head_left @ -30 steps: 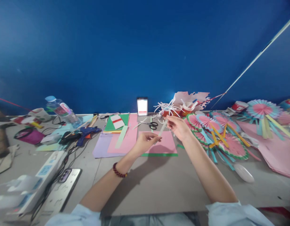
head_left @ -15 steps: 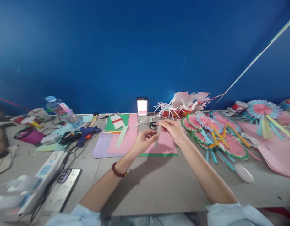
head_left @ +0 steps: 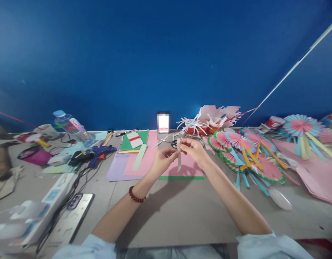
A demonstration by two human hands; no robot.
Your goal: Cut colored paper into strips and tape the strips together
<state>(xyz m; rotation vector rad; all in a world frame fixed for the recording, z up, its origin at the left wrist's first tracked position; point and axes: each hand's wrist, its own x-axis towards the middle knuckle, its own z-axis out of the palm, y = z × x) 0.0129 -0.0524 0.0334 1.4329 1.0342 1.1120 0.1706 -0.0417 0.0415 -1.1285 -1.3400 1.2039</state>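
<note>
Between my two hands hangs a narrow pale green paper strip [head_left: 179, 163], upright above pink paper. My left hand [head_left: 166, 158] pinches it from the left with thumb and fingers, a beaded bracelet on that wrist. From the right, my right hand [head_left: 194, 151] pinches the strip near its upper part. Just behind the fingers lie black-handled scissors [head_left: 166, 141], their handles partly hidden. Beneath the hands is a pink sheet [head_left: 192, 169] with a green front edge. Another pale green strip [head_left: 140, 157] rests on the paper stack to the left.
Paper rosettes [head_left: 265, 167] and a white glue bottle [head_left: 280, 199] lie to the right. Cups with white paper curls [head_left: 192, 124] stand behind. Leftward are a blue glue gun [head_left: 97, 154], a bottle [head_left: 71, 126], a power strip [head_left: 51, 201] and a phone [head_left: 76, 216]. A blue wall [head_left: 155, 64] closes off the back.
Both hands have shifted slightly left with the strip, which hangs straighter now. The scissors and the papers on the table stay where they were.
</note>
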